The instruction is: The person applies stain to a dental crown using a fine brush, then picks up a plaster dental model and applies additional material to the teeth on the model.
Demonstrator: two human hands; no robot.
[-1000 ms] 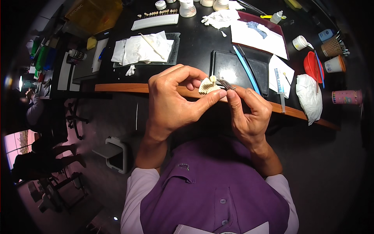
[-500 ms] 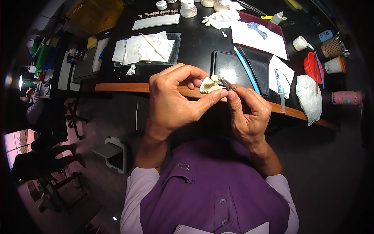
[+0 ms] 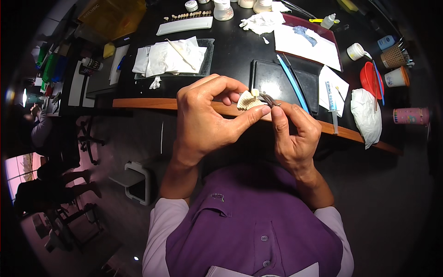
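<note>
1. The cream piece looks fan-shaped, pitted like honeycomb, with a smooth pale knob at its upper right; it is held up by the wooden desk edge.
2. The left hand pinches it, palm loosely curved.
3. The right hand grips a slender dark tool.

Torso: a deep purple buttoned top is worn.
Front: a stitched placket is set at the centre — two small round buttons can be seen on it.
Chest: a slanted pocket edge is sewn on the wearer's left; a small pale mark, its lettering unreadable, is placed above.
Sleeves: pale lavender is shown on left sleeve and right sleeve — both ended above bare forearms.
Hands: left hand and right hand are seen ungloved.
</note>
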